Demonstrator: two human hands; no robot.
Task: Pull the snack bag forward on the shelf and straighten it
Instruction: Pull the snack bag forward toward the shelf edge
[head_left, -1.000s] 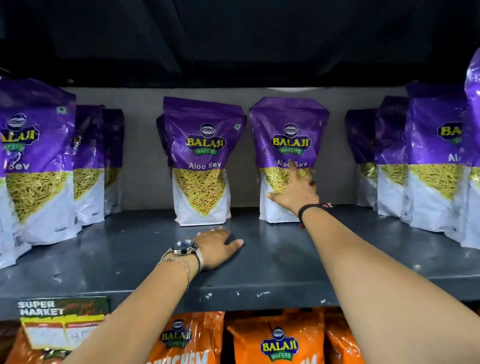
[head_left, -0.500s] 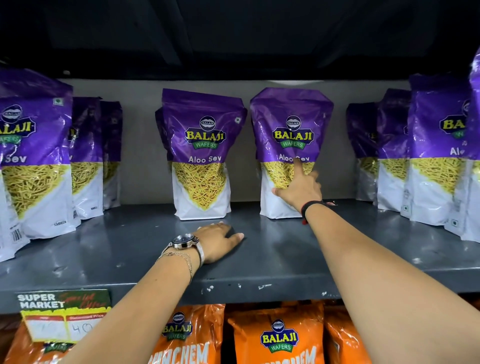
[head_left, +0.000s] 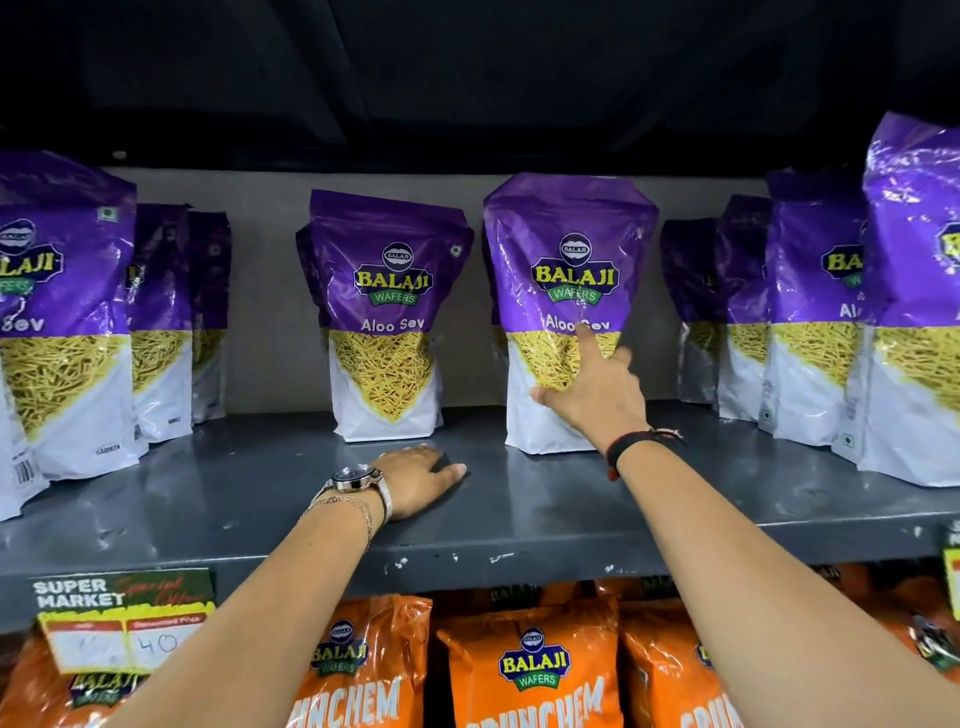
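Note:
The purple and white Aloo Sev snack bag (head_left: 571, 249) stands upright at the middle right of the grey shelf (head_left: 519, 525), a little ahead of its neighbour. My right hand (head_left: 597, 400) is pressed on its lower front, with the index finger pointing up, the thumb to the left and the other fingers curled at the bag's right side. My left hand (head_left: 421, 478) lies palm down on the shelf in front of the neighbouring bag and holds nothing.
A matching bag (head_left: 389, 291) stands just left of the held one. More purple bags crowd the left end (head_left: 57, 312) and the right end (head_left: 909, 291). Orange bags (head_left: 530, 670) fill the shelf below. A price label (head_left: 119, 618) hangs on the shelf's front edge.
The snack bag under my right hand has come forward and now stands slightly ahead of its neighbour. My left hand has stayed flat on the shelf.

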